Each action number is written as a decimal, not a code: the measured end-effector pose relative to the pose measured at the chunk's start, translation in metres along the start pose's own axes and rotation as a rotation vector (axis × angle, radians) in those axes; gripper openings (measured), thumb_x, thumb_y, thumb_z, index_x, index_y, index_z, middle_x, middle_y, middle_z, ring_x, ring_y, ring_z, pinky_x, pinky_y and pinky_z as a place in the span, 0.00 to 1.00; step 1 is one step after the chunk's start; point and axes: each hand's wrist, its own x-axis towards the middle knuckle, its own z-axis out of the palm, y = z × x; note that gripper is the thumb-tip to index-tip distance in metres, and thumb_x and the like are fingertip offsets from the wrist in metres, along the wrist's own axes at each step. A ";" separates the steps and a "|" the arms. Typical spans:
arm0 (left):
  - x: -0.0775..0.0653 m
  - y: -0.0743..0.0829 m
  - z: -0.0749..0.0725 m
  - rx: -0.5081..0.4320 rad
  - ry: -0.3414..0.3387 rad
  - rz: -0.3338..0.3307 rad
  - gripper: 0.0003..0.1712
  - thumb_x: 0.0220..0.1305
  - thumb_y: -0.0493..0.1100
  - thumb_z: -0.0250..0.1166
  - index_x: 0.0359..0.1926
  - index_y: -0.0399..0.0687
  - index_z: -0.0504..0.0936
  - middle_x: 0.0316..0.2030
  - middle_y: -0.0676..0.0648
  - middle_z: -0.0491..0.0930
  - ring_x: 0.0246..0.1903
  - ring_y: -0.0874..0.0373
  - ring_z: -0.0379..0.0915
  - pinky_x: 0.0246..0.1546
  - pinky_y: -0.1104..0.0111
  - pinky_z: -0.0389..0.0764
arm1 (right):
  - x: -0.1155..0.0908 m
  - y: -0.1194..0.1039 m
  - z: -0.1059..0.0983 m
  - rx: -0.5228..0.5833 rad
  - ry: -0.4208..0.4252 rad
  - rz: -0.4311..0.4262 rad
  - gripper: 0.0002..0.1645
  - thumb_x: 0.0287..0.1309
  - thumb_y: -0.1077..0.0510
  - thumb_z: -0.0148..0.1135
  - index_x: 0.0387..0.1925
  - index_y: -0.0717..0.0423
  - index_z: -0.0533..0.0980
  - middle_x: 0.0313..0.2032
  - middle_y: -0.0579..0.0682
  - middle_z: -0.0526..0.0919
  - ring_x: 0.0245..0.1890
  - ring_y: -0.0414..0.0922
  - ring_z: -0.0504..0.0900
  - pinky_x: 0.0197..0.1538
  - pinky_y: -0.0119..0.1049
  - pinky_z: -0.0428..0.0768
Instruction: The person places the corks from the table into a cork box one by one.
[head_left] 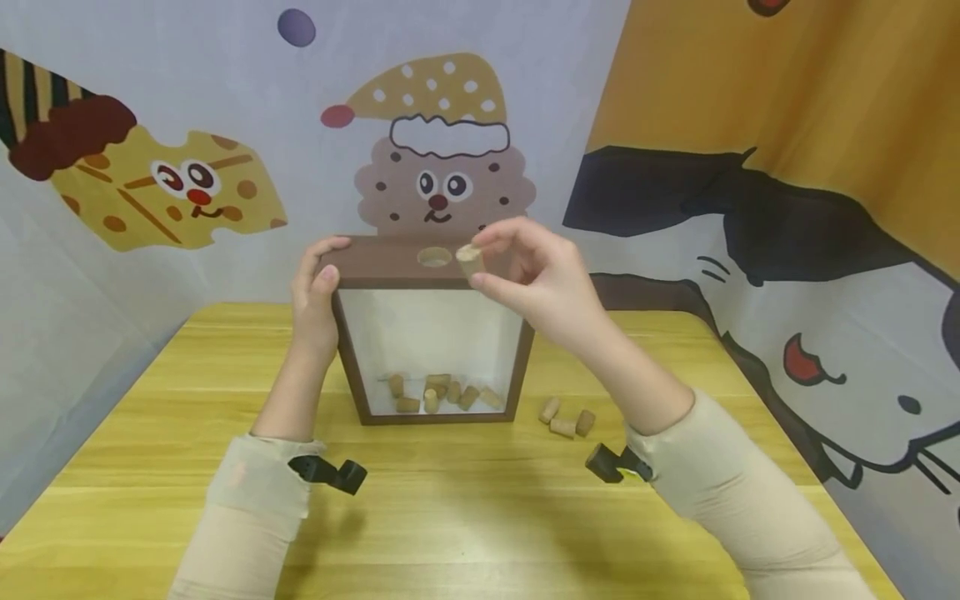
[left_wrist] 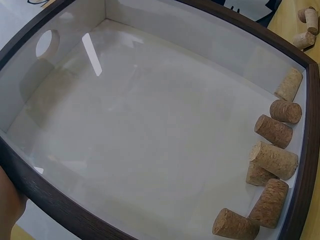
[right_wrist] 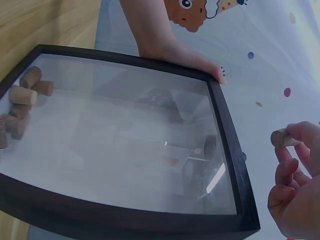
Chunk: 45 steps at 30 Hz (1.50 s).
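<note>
A dark brown framed box (head_left: 351, 354) with a clear front stands upright on the table, a round hole (head_left: 434, 257) in its top. Several corks (left_wrist: 274, 160) lie along the bottom inside it. My left hand (head_left: 315, 304) rests on the box's top left corner, thumb at the front edge and fingers over the top. Between thumb and fingertips my right hand (head_left: 543, 271) pinches a cork (head_left: 470, 260), held beside the hole at its right. In the right wrist view that cork (right_wrist: 280, 138) shows apart from the box's top edge.
Several loose corks (head_left: 562, 427) lie on the yellow wooden table (head_left: 450, 517) to the right of the box. Behind the table hangs a cloth (head_left: 300, 167) printed with cartoon figures. A small black wrist camera (head_left: 330, 472) sits at each sleeve.
</note>
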 end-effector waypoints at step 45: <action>0.000 0.000 -0.001 0.012 -0.008 0.005 0.31 0.55 0.65 0.59 0.52 0.50 0.79 0.56 0.47 0.72 0.62 0.50 0.56 0.62 0.57 0.43 | -0.004 0.003 0.000 -0.096 -0.027 0.074 0.11 0.55 0.60 0.68 0.41 0.54 0.80 0.27 0.45 0.78 0.18 0.45 0.67 0.21 0.35 0.66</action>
